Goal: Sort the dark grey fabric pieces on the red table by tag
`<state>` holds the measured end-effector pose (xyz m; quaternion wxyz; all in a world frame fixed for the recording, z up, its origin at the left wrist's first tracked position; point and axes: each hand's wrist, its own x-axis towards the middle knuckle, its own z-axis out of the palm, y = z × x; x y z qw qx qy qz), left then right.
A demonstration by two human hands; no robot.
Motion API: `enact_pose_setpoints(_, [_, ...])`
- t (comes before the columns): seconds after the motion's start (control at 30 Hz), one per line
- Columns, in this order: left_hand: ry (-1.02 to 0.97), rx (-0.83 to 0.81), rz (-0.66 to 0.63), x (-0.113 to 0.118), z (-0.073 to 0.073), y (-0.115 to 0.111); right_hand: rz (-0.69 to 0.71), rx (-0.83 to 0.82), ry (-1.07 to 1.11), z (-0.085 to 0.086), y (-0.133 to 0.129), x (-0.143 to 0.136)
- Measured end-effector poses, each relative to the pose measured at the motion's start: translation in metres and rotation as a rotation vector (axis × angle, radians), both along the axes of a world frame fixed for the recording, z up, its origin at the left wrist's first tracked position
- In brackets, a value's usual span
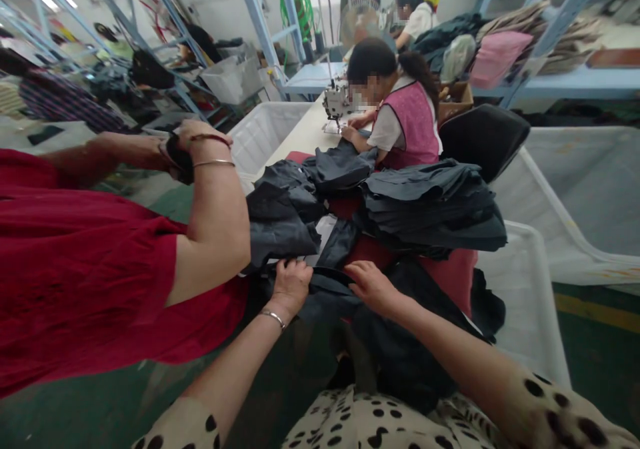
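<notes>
My left hand [291, 288] is closed on the edge of a dark grey garment [330, 292], a silver bracelet at its wrist. At the right end of the same edge, my right hand [374, 288] pinches the fabric with thumb and fingers. The edge runs as a narrow band between both hands, and cloth hangs below it. More dark fabric [287, 229] lies in a loose heap just beyond my left hand. Past my right hand rises a thick stack of dark cut pieces [435, 202], resting on red cloth [457, 276].
Close on my left stands a person in a red dress [90, 269], arms bent. Ahead, a person in a pink vest [413, 126] works at a sewing machine [337, 102]. White plastic bins [530, 289] line the right side. Blue metal racks [545, 36] stand behind.
</notes>
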<state>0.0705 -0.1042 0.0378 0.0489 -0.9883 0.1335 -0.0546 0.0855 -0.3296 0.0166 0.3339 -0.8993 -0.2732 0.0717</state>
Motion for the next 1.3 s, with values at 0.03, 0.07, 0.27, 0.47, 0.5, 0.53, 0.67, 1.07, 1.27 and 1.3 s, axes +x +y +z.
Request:
enact_pose_setpoints(0.03, [-0.007, 0.009, -0.018, -0.002, 0.008, -0.002, 0.020, -0.042, 0.017, 0.000, 0.020, 0.010])
enact_pose_setpoints(0.07, [-0.016, 0.019, -0.035, -0.005, 0.015, -0.003, 0.036, -0.068, 0.029, -0.001, 0.037, 0.020])
enact_pose_setpoints(0.27, [-0.049, 0.034, -0.014, -0.026, 0.051, -0.006, 0.214, -0.113, 0.041, 0.006, 0.070, 0.051])
enact_pose_setpoints(0.47, [0.011, -0.175, 0.115, -0.049, 0.079, -0.010, 0.437, -0.170, -0.137, 0.055, 0.078, 0.045])
enact_pose_setpoints(0.5, [0.042, -0.197, 0.150, -0.049, 0.083, -0.010, 0.487, -0.190, -0.186, 0.066, 0.083, 0.043])
enact_pose_setpoints(0.53, [0.081, -0.226, 0.193, -0.049, 0.087, -0.010, 0.528, -0.214, -0.249, 0.077, 0.087, 0.041])
enact_pose_setpoints(0.67, [0.209, -0.602, 0.291, -0.040, 0.100, -0.002, 0.466, -0.107, -0.557, 0.118, 0.072, 0.027])
enact_pose_setpoints(1.07, [0.186, -1.136, 0.346, -0.057, 0.106, -0.049, -0.237, 1.086, 0.902, 0.082, 0.026, -0.056])
enact_pose_setpoints(1.27, [0.353, -1.387, 0.414, -0.046, 0.086, -0.068, -0.037, 0.694, 0.431, 0.082, 0.023, -0.036])
enact_pose_setpoints(1.3, [0.441, -1.524, 0.453, -0.046, 0.088, -0.067, 0.040, 0.585, 0.323, 0.081, 0.015, -0.035])
